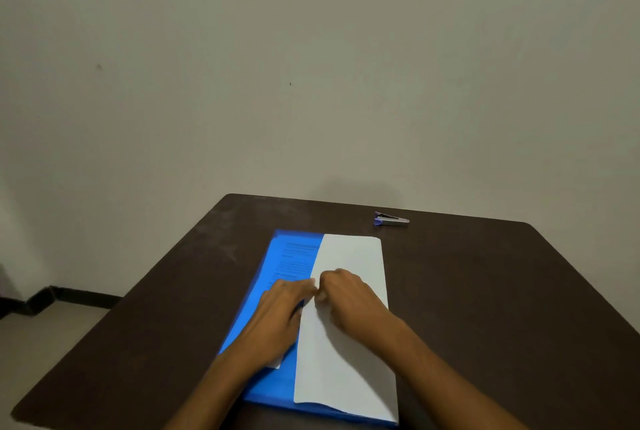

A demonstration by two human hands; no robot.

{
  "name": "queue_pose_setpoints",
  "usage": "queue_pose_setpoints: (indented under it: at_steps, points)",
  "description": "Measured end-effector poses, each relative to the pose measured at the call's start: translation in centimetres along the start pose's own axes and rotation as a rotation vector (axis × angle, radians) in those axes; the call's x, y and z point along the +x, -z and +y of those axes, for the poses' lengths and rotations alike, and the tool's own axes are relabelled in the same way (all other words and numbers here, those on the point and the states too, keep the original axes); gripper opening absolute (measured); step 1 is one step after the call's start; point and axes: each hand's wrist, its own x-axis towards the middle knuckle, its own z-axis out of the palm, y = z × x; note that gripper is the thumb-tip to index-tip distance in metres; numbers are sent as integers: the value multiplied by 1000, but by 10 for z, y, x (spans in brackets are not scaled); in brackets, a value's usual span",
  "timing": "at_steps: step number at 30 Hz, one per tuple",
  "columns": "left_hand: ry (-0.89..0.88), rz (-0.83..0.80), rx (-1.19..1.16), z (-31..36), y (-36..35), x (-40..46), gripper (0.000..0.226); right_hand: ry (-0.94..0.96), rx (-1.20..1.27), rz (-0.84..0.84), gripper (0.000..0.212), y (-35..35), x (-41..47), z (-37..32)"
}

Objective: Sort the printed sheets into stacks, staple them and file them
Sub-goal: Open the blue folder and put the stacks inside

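A blue translucent folder point(277, 384) lies on the dark table point(485, 291), with printed text showing through its left part. White sheets point(349, 370) stick out of its opening on the right side. My left hand point(280, 312) rests on the blue folder, its fingertips at the edge of the paper. My right hand point(349, 298) lies on the white sheets with its fingers curled at that same edge; whether it pinches the paper is hidden. A small blue and silver stapler point(391, 220) sits at the far side of the table, away from both hands.
The table's far edge runs close to a plain wall point(311, 66). To the left the table ends above a light floor with a dark skirting point(69, 298).
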Motion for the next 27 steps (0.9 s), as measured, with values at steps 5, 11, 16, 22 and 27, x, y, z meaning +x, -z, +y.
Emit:
queue_pose_setpoints:
  at_steps: [5,11,16,22,27]
  points:
    - [-55,-26,133,2,-2,5,28,-87,22,-89,14,-5,-3,-3]
    - [-106,-80,217,7,1,7,26,-73,-11,-84,13,-16,3,4]
    - [-92,-106,241,7,6,5,26,-48,-47,-125,12,-13,9,0]
    - [-16,-162,239,22,31,0,28,-117,6,-119,23,-4,-5,5]
    - [156,-80,326,41,13,-18,46,-206,144,-42,42,-11,-8,2]
